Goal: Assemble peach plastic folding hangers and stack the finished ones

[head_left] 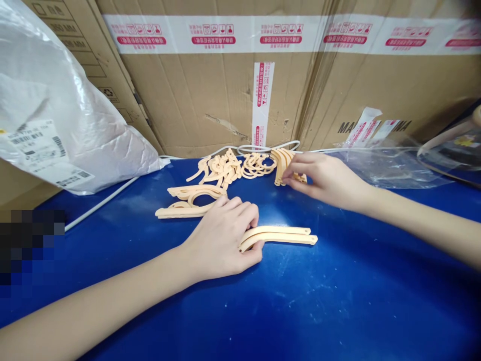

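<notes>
On the blue counter [300, 301], nearest you, your left hand [221, 240] lies knuckles-up with its grip closed on the left ends of two long beige plastic strips [285, 234]. The fingers curl over them and the thumb tucks beneath. The strips lie flat, one against the other, running right from your hand with their free ends almost level. They seem held that way so the pair lines up and cannot slide apart.

Farther off and to the right, your right hand [323, 178] reaches in from the right edge. Its grip is pinched on a bundle of curved pieces [280, 163] in the same beige plastic, standing on edge and packed side by side. The fingertips press its near flank, likely to stop the bundle fanning out.

Left of the bundle, a loose heap [225, 170] of small curved parts lies tangled. Nearer, just beyond your left hand, a few larger hooked pieces [191, 198] lie flat, touching one another. A white cable [101, 200] crosses the counter from the left and loops behind the heap.

At far left a crinkled white bag [56, 115] with printed labels slumps onto the counter. At far right, clear plastic sheeting [383, 168] lies crumpled. Taped cardboard cartons [210, 95] wall off the back, so the parts sit against them, within easy reach of both hands.
</notes>
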`<state>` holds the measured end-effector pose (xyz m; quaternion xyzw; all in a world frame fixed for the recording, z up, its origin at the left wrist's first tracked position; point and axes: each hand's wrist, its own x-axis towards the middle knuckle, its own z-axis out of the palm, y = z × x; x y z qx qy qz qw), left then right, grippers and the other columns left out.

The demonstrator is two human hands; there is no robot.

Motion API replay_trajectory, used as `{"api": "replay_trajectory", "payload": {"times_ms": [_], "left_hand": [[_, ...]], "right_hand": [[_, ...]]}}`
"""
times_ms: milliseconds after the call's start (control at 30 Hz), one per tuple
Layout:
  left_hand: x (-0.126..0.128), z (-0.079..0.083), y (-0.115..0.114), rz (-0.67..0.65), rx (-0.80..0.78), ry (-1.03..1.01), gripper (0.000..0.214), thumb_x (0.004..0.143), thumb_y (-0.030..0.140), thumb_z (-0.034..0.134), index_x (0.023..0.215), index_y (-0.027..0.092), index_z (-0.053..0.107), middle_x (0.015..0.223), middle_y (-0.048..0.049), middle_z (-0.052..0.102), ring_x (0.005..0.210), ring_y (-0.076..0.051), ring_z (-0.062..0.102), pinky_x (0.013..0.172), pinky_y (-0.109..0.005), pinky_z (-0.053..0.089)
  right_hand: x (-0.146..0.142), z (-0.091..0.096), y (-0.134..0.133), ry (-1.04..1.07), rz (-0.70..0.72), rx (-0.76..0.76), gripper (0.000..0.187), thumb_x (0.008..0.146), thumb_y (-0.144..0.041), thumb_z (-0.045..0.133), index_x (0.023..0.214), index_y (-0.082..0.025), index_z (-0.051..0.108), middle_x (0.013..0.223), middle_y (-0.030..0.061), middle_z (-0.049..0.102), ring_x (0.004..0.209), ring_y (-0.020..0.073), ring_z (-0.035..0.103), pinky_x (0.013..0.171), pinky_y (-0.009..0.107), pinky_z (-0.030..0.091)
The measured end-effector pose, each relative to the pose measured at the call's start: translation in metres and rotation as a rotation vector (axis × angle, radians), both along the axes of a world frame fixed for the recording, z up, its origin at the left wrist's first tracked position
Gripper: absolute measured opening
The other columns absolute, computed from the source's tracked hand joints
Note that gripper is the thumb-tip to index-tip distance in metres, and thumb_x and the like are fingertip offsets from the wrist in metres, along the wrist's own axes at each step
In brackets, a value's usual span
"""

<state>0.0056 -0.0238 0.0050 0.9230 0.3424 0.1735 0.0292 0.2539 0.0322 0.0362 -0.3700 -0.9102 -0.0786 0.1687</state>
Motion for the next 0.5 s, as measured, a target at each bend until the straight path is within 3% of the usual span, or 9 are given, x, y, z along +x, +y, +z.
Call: {"api": "replay_trajectory", "payload": {"times_ms": [133,233,500], "left_hand": [[0.001,0.0,0.001,-0.003,0.003,0.002,0.013,0.078,0.03,0.053,0.078,0.019,0.047,0.075,0.0001,0.055,0.072,-0.019,0.047,0.071,-0.037,0.035],[0.0,-0.001,0.002,-0.007,0.007,0.011,0.012,0.078,0.031,0.052,0.078,0.019,0.047,0.075,-0.0002,0.055,0.073,-0.019,0.046,0.071,-0.037,0.034],[-0.001,-0.002,0.002,-0.012,-0.002,0.02,0.013,0.079,0.031,0.053,0.079,0.019,0.049,0.075,0.0005,0.054,0.073,-0.018,0.046,0.072,-0.036,0.032]], "right_hand": [[-0.012,0.004,0.034,-0.051,-0.124,0.076,0.028,0.093,-0.032,0.048,0.097,-0.016,0.07,0.092,0.0095,0.064,0.089,0.0239,0.061,0.077,0.035,0.045],[-0.024,0.002,0.053,-0.104,-0.208,0.046,0.027,0.091,-0.033,0.051,0.098,-0.018,0.072,0.096,0.0094,0.065,0.093,0.0248,0.061,0.077,0.034,0.043],[-0.04,-0.007,0.072,-0.148,-0.294,-0.015,0.02,0.084,-0.032,0.057,0.086,-0.018,0.072,0.09,0.0073,0.068,0.082,0.0226,0.062,0.067,0.031,0.037]]}}
